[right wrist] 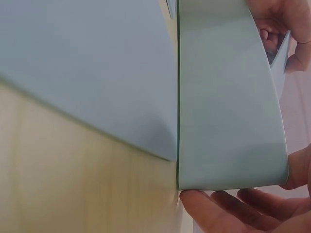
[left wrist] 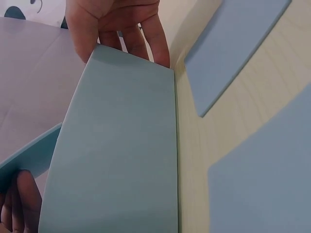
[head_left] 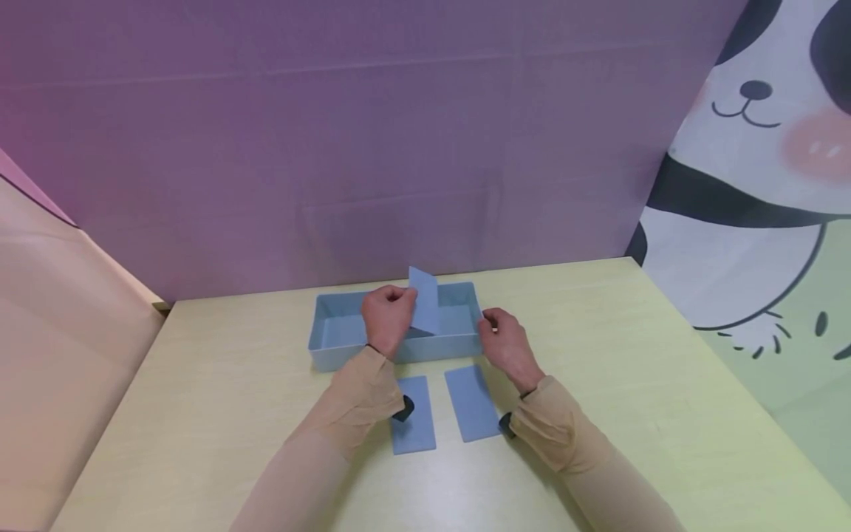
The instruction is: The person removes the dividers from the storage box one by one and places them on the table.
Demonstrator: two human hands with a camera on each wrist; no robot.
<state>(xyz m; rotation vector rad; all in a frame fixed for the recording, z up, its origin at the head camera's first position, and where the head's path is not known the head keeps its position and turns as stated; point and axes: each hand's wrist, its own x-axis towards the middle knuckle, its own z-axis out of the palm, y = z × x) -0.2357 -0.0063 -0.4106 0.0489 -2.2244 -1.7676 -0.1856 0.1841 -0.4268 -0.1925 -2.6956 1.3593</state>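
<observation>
A long, light-blue, open-topped box (head_left: 439,349) stands on the table. My left hand (head_left: 388,318) pinches a thin blue rectangular panel (head_left: 425,304) by its left edge and holds it upright, crosswise over the middle of the box. The panel's lower end overlaps the box's front wall in the head view. At the box's right end, my right hand (head_left: 508,346) grips the end wall; in the right wrist view its fingers (right wrist: 209,211) lie along the outside, with the thumb near the rim. The box's front wall (left wrist: 116,145) fills much of the left wrist view.
Two more flat blue panels lie on the table in front of the box, a left panel (head_left: 417,432) partly under my left sleeve and a slightly turned right panel (head_left: 472,403). A purple cloth wall (head_left: 399,148) rises behind the table (head_left: 638,384). A panda print (head_left: 744,170) hangs at right.
</observation>
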